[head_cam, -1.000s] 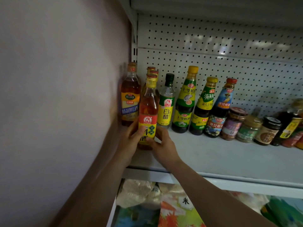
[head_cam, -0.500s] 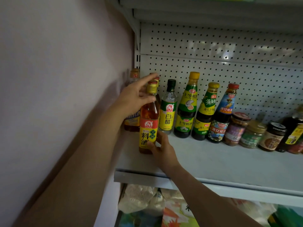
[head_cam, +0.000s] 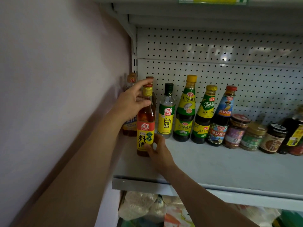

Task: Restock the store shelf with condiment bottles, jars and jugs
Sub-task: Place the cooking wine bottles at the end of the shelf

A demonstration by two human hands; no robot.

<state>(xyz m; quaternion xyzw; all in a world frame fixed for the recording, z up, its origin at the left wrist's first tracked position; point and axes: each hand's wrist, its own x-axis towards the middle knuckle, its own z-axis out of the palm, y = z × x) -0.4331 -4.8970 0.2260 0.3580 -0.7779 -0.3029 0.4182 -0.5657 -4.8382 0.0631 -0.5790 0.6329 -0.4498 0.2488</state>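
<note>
Left hand [head_cam: 131,100] lower on amber, perhaps cooking-wine bottle [head_cam: 145,122]

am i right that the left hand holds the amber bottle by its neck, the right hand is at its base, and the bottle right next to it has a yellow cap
Nearly. In the head view the left hand holds the amber bottle by its neck and the right hand is at its base, but the neighbouring white vinegar bottle has a dark cap, not yellow.

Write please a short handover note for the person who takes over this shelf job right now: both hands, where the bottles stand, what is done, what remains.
Left hand: grips the neck of the cooking wine bottle.
Right hand: fingers pinch the same bottle near its base.
The bottle stands upright on the shelf, at the left end, in front of the back row.
Done: a row of bottles and jars along the pegboard, white vinegar bottle included.
Left: settle this bottle, release it, fill the bare front of the shelf.
</note>
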